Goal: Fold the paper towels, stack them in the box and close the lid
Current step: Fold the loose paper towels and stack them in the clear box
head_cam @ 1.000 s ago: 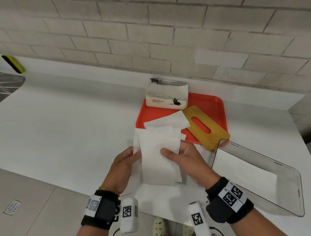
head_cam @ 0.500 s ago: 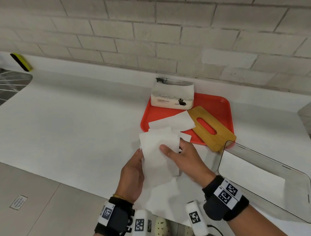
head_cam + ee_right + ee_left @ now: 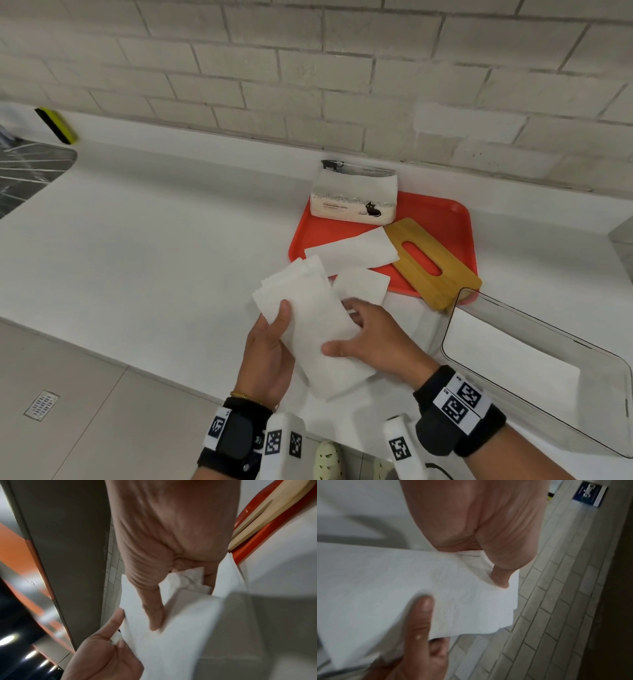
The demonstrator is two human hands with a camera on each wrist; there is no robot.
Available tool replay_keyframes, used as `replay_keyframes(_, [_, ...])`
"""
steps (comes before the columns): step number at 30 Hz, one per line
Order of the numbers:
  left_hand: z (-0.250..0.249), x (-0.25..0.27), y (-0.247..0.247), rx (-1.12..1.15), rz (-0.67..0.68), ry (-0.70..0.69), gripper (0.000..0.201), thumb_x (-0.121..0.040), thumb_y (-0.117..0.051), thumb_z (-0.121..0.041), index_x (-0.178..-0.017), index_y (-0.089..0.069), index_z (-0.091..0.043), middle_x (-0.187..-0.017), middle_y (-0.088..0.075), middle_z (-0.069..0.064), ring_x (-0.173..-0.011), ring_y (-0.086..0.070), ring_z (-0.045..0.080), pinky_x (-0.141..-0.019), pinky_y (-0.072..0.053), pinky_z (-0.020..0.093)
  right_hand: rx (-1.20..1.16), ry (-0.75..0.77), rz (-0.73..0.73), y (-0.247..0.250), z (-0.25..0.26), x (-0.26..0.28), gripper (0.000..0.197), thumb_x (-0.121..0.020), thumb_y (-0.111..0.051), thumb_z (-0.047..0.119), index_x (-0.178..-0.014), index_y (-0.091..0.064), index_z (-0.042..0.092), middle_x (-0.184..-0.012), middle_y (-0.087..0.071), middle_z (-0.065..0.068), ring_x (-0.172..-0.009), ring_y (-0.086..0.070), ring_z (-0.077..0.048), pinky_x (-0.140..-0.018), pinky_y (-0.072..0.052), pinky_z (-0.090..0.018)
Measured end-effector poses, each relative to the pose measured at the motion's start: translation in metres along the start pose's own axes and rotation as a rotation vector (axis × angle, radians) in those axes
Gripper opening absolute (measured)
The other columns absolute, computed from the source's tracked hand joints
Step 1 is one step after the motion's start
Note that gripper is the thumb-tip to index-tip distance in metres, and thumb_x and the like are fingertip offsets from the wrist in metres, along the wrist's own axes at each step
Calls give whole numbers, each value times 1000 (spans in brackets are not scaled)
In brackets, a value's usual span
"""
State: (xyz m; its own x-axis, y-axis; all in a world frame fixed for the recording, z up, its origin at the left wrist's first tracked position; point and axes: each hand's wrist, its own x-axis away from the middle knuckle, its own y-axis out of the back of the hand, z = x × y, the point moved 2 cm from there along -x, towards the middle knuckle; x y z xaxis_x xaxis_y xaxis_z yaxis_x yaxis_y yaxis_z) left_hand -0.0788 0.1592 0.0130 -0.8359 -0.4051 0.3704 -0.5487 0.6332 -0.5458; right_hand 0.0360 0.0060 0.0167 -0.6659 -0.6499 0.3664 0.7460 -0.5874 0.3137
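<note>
Two hands hold a folded white paper towel (image 3: 317, 329) over the white counter (image 3: 154, 246).
The left hand (image 3: 270, 356) and right hand (image 3: 376, 342) pinch it, beside the clear plastic box (image 3: 534, 370), near the red tray (image 3: 445, 219) and grey brick wall (image 3: 308, 68).

Three paper towels (image 3: 318, 325), one box (image 3: 534, 370), one lid (image 3: 433, 262).

At your 12 o'clock a red tray (image 3: 442, 219) sits against the white brick wall (image 3: 308, 68). At 10 o'clock a yellow-and-black sponge (image 3: 56, 125) leans above a metal sink (image 3: 30, 171). At 7 o'clock you see a floor drain (image 3: 41, 405).
</note>
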Motion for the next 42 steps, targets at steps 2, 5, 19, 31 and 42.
replay_keyframes(2, [-3, 0, 14, -25, -34, -40, 41, -105, -55, -19, -145, -57, -7, -141, -65, 20, -133, -61, 38, -108, -53, 50, 24, 21, -46, 3, -8, 2, 40, -72, -94, 31, -108, -77, 25, -101, -80, 14, -94, -75, -1, -92, -62, -33])
replay_keyframes(5, [-5, 1, 43, -166, -111, -82, 49, -87, -81, -14, -131, -64, -4, -128, -71, 25, -116, -70, 39, -94, -62, 45, -109, 63, -175, 9, -15, 6, 23, -74, -94, 26, -92, -81, 19, -90, -82, 6, -85, -77, -12, -79, -60, -27])
replay_keyframes(19, [10, 18, 71, -701, -204, -155, 36, -74, -83, 13, -94, -77, -16, -99, -81, 4, -96, -76, 21, -90, -60, 39, -236, 75, -165, -10, -38, 17, 41, -66, -97, 19, -103, -80, 26, -108, -79, 17, -104, -67, 2, -101, -46, -29])
replay_keyframes(31, [15, 13, 66, -646, -327, -185, 37, -70, -79, 11, -88, -75, -21, -90, -79, 6, -82, -74, 22, -71, -62, 35, -242, 61, -182, -12, -49, 10, 35, -65, -97, 13, -90, -77, 26, -103, -77, 9, -99, -68, -10, -79, -56, -18])
replay_keyframes(42, [3, 23, 58, -680, -219, -209, 31, -74, -79, 13, -73, -76, -18, -82, -78, 2, -76, -71, 16, -68, -56, 27, -207, 131, -116, -15, -38, 17, 18, -69, -96, 14, -75, -79, 17, -86, -79, -4, -83, -73, -17, -81, -58, -33])
